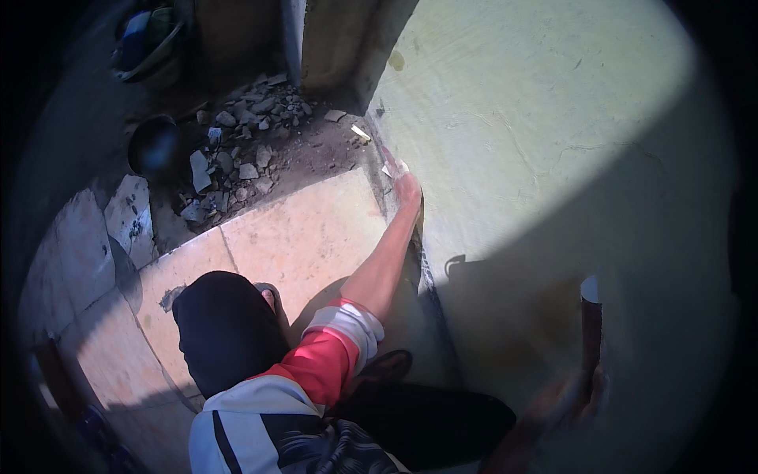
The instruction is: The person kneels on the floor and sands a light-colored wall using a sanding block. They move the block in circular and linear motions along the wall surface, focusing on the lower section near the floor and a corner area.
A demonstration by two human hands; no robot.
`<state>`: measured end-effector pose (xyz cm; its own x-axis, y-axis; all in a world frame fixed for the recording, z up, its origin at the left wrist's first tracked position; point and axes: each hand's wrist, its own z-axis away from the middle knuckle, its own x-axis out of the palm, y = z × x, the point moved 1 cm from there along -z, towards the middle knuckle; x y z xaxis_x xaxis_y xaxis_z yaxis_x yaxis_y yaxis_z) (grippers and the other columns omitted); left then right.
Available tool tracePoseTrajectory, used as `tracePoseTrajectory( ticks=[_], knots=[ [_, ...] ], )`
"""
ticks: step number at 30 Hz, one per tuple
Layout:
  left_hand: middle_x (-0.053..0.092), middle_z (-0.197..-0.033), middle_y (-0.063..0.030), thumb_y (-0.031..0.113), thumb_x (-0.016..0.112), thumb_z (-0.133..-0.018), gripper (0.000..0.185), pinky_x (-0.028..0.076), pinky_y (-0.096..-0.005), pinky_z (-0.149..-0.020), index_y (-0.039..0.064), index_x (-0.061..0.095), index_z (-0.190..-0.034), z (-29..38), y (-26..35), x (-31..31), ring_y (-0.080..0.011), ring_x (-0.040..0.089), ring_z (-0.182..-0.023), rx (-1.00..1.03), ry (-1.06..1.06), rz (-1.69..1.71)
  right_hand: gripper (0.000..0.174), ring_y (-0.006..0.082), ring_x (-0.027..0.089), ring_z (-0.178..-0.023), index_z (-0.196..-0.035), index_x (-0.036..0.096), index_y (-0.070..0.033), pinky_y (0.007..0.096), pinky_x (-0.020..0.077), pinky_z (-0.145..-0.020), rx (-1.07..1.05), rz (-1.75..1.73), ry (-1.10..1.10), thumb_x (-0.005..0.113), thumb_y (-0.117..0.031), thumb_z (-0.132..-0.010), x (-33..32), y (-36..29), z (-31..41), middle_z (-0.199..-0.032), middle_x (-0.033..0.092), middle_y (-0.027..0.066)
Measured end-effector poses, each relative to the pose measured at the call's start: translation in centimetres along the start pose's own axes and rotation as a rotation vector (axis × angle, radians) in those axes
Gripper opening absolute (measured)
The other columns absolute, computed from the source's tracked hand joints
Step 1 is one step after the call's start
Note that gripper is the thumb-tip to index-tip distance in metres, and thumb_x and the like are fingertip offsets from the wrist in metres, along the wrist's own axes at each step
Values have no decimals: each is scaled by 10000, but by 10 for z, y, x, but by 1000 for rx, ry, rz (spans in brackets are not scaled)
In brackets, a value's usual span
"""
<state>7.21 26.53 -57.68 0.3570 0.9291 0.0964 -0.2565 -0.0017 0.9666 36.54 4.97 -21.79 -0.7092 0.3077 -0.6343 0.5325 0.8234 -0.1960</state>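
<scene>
My left hand (406, 182) reaches out to the foot of the pale plastered wall (545, 118), beside the edge of the floor tiles (308, 219). Its fingers are close to a small whitish piece (388, 170); whether they grip it cannot be told. Low on the right, my right hand (583, 394) is blurred and partly in shadow. It is closed around a dark, reddish-brown bar-shaped object (591, 332) with a bright, rounded end, held roughly upright in front of the wall. The object's exact kind is unclear.
Broken tile and stone rubble (237, 154) lies past the tiled edge, beside a dark round pan or bowl (155, 147). Loose tile slabs (131, 219) lie at the left. A filled container (148, 47) stands at the upper left. A pale strip (360, 133) lies near the wall corner.
</scene>
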Motion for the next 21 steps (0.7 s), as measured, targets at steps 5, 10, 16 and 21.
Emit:
tracePoseTrajectory(
  ticks=[5, 10, 16, 21],
  knots=[
    [349, -1627, -268, 399, 345, -1123, 632, 240, -423, -1245, -51, 334, -1567, 117, -16, -30, -399, 323, -1512, 104, -192, -101, 371, 406, 619, -1263, -1392, 498, 66, 498, 507, -1099, 119, -81, 127, 420, 11, -1034, -6, 9, 16, -1347, 574, 267],
    [326, -1641, -255, 385, 345, -1125, 628, 226, -415, -1250, -47, 297, -1579, 177, -24, -57, -387, 301, -1524, 158, -308, -133, 334, 362, 615, -1280, -1358, 538, 82, 442, 521, -1093, 36, -158, 155, 467, 7, -1040, 6, 18, -6, -1388, 567, 224],
    [298, -1658, -241, 368, 346, -1128, 628, 210, -406, -1256, -43, 253, -1594, 19, -21, -17, -373, 274, -1539, 9, -199, -49, 333, 334, 633, -1239, -1363, 532, 81, 436, 512, -1100, 274, -32, 248, 473, -30, -1054, -30, 40, 56, -1394, 577, 240],
    [275, -1672, -228, 354, 346, -1130, 631, 196, -399, -1261, -40, 217, -1607, 176, -20, -46, -360, 252, -1551, 218, -336, -146, 303, 339, 635, -1228, -1335, 550, 62, 431, 531, -1059, 331, -79, 306, 487, -38, -1056, -24, 40, 54, -1350, 597, 245]
  ],
)
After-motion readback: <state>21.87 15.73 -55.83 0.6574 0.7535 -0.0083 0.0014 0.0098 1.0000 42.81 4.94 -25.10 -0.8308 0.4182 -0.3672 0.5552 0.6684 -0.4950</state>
